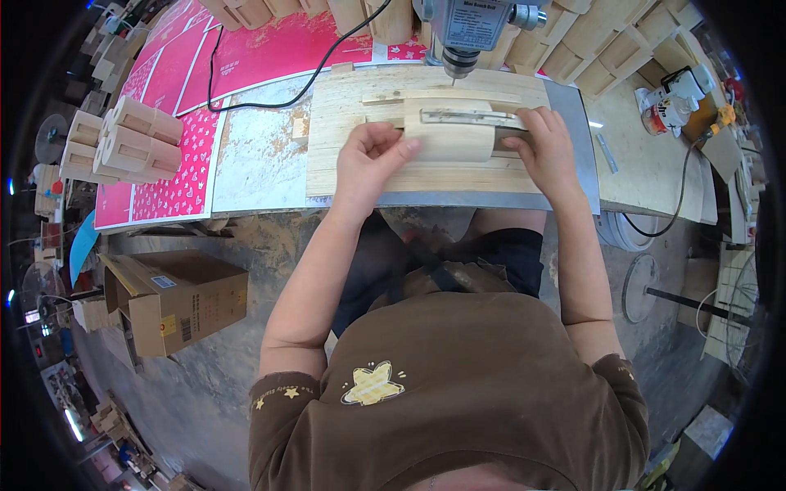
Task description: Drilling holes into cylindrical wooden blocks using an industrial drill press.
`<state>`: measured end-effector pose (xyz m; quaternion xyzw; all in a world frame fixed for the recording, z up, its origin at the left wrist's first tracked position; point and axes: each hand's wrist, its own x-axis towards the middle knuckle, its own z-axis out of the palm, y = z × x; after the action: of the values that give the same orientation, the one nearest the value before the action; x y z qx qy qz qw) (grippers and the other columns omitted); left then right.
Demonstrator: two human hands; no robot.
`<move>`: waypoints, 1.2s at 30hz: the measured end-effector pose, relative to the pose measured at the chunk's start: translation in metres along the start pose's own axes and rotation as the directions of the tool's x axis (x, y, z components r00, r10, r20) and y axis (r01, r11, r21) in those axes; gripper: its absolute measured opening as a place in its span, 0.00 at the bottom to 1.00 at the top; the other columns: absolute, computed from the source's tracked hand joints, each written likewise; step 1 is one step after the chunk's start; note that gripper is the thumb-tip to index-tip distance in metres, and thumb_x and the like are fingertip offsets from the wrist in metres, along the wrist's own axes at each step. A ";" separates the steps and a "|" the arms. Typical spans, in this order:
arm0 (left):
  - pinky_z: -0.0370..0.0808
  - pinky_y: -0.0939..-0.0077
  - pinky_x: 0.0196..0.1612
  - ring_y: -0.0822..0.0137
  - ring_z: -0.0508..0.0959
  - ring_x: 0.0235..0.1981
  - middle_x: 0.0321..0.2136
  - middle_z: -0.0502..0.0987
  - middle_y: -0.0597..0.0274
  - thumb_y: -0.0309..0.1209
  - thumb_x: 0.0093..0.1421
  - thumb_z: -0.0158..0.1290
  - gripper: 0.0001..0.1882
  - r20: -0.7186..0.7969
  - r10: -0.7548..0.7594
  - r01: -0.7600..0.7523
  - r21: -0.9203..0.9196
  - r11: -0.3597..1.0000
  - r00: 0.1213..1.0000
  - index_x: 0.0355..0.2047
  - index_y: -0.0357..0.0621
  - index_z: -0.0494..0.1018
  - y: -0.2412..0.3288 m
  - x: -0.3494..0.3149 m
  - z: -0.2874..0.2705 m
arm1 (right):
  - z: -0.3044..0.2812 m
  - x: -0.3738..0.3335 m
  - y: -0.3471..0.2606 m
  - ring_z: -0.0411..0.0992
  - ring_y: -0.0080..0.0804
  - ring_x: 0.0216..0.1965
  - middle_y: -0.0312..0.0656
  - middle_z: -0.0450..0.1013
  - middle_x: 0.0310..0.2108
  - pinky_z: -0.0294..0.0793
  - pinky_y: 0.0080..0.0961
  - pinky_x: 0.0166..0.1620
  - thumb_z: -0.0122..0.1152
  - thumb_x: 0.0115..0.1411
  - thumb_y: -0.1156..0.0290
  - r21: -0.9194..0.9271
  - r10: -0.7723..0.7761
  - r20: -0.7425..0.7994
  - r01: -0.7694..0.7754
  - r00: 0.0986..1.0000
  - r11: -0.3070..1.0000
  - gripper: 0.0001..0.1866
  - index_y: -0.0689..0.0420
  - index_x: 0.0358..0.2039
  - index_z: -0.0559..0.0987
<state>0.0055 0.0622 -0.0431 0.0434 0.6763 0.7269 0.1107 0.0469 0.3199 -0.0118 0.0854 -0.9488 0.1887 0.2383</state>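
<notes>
Evidently, my left hand (366,162) curls at a pale, rounded wooden block (449,146), grip unclear; my right hand (547,150) pinches a slim greyish bar (458,118).

You see the drill (469,31) cut off by the upper edge. Your left fingers (375,131) and right fingers (547,123) hide patches of the wooden board (340,102), and you cannot make out the small clutter (59,383) along the left rim.

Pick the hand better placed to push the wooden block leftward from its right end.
The right hand, probably: it is beside the right end of the wooden block, while the left hand is at the opposite end and would have to reach across.
</notes>
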 end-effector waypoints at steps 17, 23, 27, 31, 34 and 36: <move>0.54 0.66 0.44 0.65 0.67 0.35 0.26 0.72 0.70 0.42 0.37 0.66 0.30 0.171 0.507 -0.403 0.827 0.392 0.845 0.43 0.49 0.75 -0.027 0.036 -0.022 | 0.015 0.037 0.002 0.68 0.43 0.40 0.42 0.72 0.38 0.66 0.29 0.48 0.66 0.47 0.71 0.229 -0.011 -0.170 0.050 0.985 0.972 0.19 0.55 0.41 0.74; 0.54 0.66 0.42 0.65 0.67 0.34 0.25 0.70 0.70 0.41 0.38 0.65 0.29 0.208 0.515 -0.437 0.818 0.374 0.831 0.44 0.51 0.74 -0.023 0.037 -0.019 | -0.075 0.137 -0.010 0.69 0.22 0.31 0.38 0.73 0.29 0.67 0.19 0.37 0.54 0.61 0.66 0.285 0.011 -0.730 0.290 0.683 0.914 0.13 0.62 0.39 0.76; 0.54 0.66 0.41 0.65 0.68 0.33 0.25 0.69 0.70 0.42 0.39 0.64 0.29 0.217 0.506 -0.433 0.826 0.360 0.835 0.44 0.51 0.74 -0.025 0.037 -0.021 | -0.097 0.187 -0.020 0.69 0.23 0.29 0.34 0.74 0.26 0.68 0.20 0.35 0.49 0.63 0.63 0.500 0.051 -0.294 0.108 0.955 0.859 0.15 0.63 0.36 0.77; 0.54 0.66 0.41 0.65 0.68 0.33 0.25 0.69 0.70 0.42 0.40 0.64 0.28 0.213 0.496 -0.414 0.845 0.339 0.842 0.44 0.52 0.74 -0.029 0.037 -0.022 | -0.118 0.157 -0.079 0.70 0.30 0.27 0.48 0.72 0.22 0.67 0.24 0.32 0.48 0.61 0.66 0.025 0.178 -0.382 -0.183 0.907 0.983 0.14 0.65 0.30 0.77; 0.55 0.66 0.40 0.65 0.68 0.33 0.25 0.68 0.69 0.41 0.40 0.64 0.28 0.206 0.508 -0.423 0.832 0.360 0.837 0.44 0.52 0.74 -0.027 0.035 -0.021 | -0.113 0.109 -0.075 0.71 0.36 0.27 0.53 0.71 0.23 0.67 0.28 0.33 0.46 0.60 0.63 0.114 0.059 -0.386 -0.016 0.920 0.993 0.17 0.66 0.28 0.75; 0.54 0.66 0.40 0.65 0.68 0.33 0.25 0.68 0.69 0.41 0.40 0.64 0.28 0.210 0.504 -0.424 0.831 0.359 0.838 0.44 0.51 0.74 -0.028 0.035 -0.024 | -0.098 0.073 -0.062 0.66 0.19 0.26 0.35 0.69 0.23 0.64 0.17 0.31 0.55 0.60 0.71 -0.003 0.032 -0.292 -0.035 0.956 0.999 0.08 0.63 0.36 0.76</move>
<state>-0.0310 0.0486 -0.0755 0.2511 0.9060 0.2995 -0.1627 0.0400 0.2970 0.1233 0.0396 -0.9054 0.1994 0.3726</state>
